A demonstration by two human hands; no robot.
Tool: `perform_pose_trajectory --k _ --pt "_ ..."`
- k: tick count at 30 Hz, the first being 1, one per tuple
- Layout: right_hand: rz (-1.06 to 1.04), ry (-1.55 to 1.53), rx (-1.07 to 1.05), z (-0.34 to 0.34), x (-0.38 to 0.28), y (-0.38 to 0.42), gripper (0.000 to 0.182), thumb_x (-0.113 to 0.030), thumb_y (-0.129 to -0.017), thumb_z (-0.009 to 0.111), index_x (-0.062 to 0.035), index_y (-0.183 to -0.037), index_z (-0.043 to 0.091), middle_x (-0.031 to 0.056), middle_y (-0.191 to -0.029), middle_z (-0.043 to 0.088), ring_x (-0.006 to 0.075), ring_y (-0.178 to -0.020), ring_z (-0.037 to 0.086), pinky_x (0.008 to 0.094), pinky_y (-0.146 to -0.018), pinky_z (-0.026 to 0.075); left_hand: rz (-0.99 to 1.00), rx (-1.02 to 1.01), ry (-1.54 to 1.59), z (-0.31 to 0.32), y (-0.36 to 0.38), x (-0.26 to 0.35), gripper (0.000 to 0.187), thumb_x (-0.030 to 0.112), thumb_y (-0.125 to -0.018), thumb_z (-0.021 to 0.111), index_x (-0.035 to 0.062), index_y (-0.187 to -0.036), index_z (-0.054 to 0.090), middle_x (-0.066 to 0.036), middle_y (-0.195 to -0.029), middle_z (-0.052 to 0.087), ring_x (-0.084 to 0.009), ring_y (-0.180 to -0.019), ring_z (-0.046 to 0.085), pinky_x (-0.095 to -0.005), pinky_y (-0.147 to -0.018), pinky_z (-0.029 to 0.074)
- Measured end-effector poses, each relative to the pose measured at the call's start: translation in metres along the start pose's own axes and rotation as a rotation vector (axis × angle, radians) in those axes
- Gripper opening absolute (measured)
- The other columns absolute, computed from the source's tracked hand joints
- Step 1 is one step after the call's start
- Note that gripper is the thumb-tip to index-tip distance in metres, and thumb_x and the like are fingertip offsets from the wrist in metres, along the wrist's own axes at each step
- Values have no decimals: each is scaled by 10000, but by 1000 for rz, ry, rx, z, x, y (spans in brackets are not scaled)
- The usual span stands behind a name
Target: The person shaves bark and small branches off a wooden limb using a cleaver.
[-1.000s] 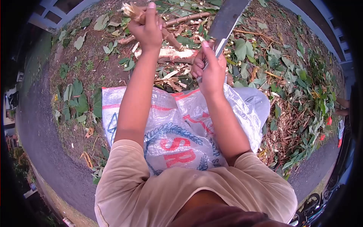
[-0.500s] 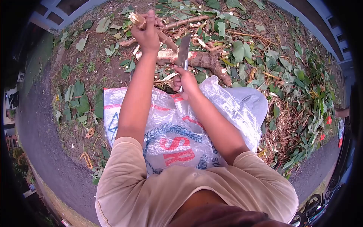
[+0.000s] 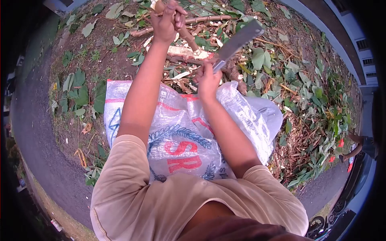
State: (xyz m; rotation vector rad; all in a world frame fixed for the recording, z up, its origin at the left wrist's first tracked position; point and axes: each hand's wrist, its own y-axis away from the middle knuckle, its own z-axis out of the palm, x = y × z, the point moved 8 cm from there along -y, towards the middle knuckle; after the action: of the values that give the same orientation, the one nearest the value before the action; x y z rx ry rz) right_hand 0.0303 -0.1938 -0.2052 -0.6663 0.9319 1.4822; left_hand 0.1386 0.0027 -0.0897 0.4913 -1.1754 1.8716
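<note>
My left hand (image 3: 165,28) is closed around a thick cut branch (image 3: 187,38), its pale chopped end poking out above my fist. The branch slants down to the right, its lower end at a log (image 3: 183,52) whose top is scarred pale. In my right hand (image 3: 208,82) is the handle of a cleaver (image 3: 240,39). Its broad dark blade tilts up and to the right, beyond the log's right part and apart from the branch. A printed woven plastic sack (image 3: 177,136) covers my lap, below both forearms.
Another long stick (image 3: 205,19) lies behind the log. Leaves (image 3: 261,59) and pale wood chips litter the ground around it. A heap of chopped stems (image 3: 295,148) lies to my right. At the far right edge, another person's arm (image 3: 354,150) reaches toward the leaf pile.
The cleaver has swung from nearly upright beside the branch out to the right, and my right hand has turned with it. My left hand still grips the branch. The other person shows more at right.
</note>
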Motion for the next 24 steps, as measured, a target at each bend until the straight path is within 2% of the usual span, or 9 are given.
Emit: perform_pose_trajectory --k 2,8,10,16,17,19,21,23,24 --pt "649 148 -170 -1 78 18 198 -247 -1017 604 -137 -919 473 -23 -638 365 103 -484 337 305 -441 304 47 -46 59 3 0 8 461 415 -1013 685 -14 -847 648 -35 -625 534 -137 -507 534 -297 -483 461" --pt "684 -76 -94 1 62 18 228 -282 -988 654 -125 -938 496 -40 -613 360 87 -466 343 290 -423 295 174 254 -84 -25 -1 22 543 518 -1028 619 -2 -871 633 -43 -714 540 -170 -582 579 -317 -576 511" --pt "687 -54 -105 2 46 16 234 -290 -991 660 -127 -938 501 -42 -620 367 87 -472 346 279 -429 288 78 674 -218 -48 11 19 553 557 -1026 598 22 -886 587 -32 -698 512 -165 -568 567 -330 -546 504" --pt "94 -78 -98 21 -85 7 202 -266 -1032 610 -123 -983 477 -21 -632 367 98 -472 349 275 -449 303 -29 510 6 -43 16 4 565 585 -1046 513 41 -900 568 8 -650 425 -92 -477 405 -287 -479 392" --pt "103 -69 -97 21 -79 4 202 -266 -1032 610 -123 -983 477 -21 -632 367 98 -472 349 275 -449 303 -96 342 36 -33 10 0 583 610 -1042 476 48 -921 572 8 -652 406 -92 -494 387 -279 -506 377" --pt "-315 -146 -38 14 -97 -4 210 -243 -1031 605 -110 -973 453 -15 -639 360 108 -482 349 291 -452 309 -191 116 83 -11 4 -5 613 631 -1041 413 50 -943 583 19 -636 379 -77 -496 359 -259 -529 348" --pt "-205 -136 63 -4 -36 -3 228 -223 -1024 605 -97 -956 427 -12 -635 351 117 -494 352 304 -451 308 -200 18 120 -6 1 -9 614 625 -1042 410 44 -946 583 19 -632 382 -76 -488 356 -260 -529 350" --pt "606 53 -32 -10 56 21 232 -214 -1000 620 -122 -912 425 -12 -611 359 116 -496 370 319 -439 318 -199 -123 127 6 -2 -8 634 625 -1045 398 27 -946 583 19 -618 389 -74 -475 355 -262 -528 353" --pt "770 54 -91 -15 81 26 240 -223 -995 626 -140 -898 423 -16 -611 365 109 -495 369 314 -437 322 -203 -135 131 7 -2 -7 634 625 -1045 398 27 -946 583 19 -618 389 -74 -475 355 -262 -528 353"
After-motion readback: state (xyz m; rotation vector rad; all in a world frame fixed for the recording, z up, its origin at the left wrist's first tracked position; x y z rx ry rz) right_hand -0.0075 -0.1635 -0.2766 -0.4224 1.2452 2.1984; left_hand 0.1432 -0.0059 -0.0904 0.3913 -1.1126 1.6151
